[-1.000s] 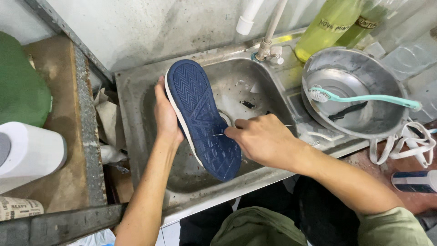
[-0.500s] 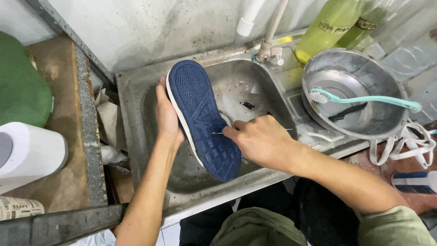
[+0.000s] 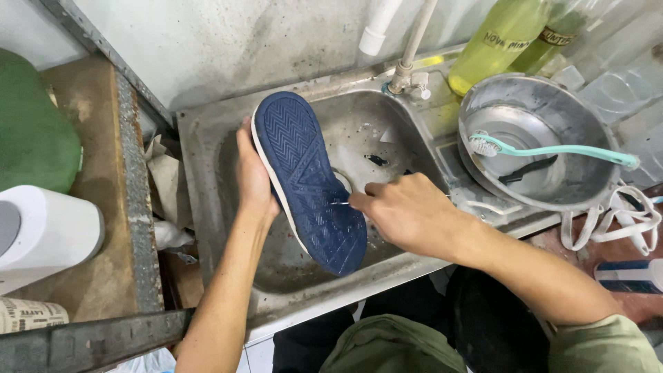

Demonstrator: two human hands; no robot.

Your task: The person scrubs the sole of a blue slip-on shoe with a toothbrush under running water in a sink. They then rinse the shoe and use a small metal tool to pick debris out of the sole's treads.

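Steel makes up the sink (image 3: 207, 148), the largest thing in view, and over its basin, between the left rim and the drain, a dark blue shoe (image 3: 307, 183) is held sole upward, toe toward the back wall. The shoe is judged light and fairly stiff along its rubber sole, softer at the upper, and probably slick where wet; the grooved tread would give good purchase, and the side edge near the toe is where a firm hold is best taken. That edge is clasped by the left hand (image 3: 252, 176), closed around the shoe from the left rim's side. The right hand (image 3: 407, 214) is closed too, pinching a thin pointed tool (image 3: 340, 203) whose tip touches the tread near the heel; what the tool is cannot be told. On the sink's right ledge a metal bowl (image 3: 504, 97) is set, with a teal toothbrush (image 3: 552, 150) laid across its rim, close beside the right forearm and likely to be knocked. Behind it, two yellow-green bottles (image 3: 497, 41) stand at the back right corner, beside the tap (image 3: 407, 76). White laces (image 3: 621, 221) hang off the right front edge.
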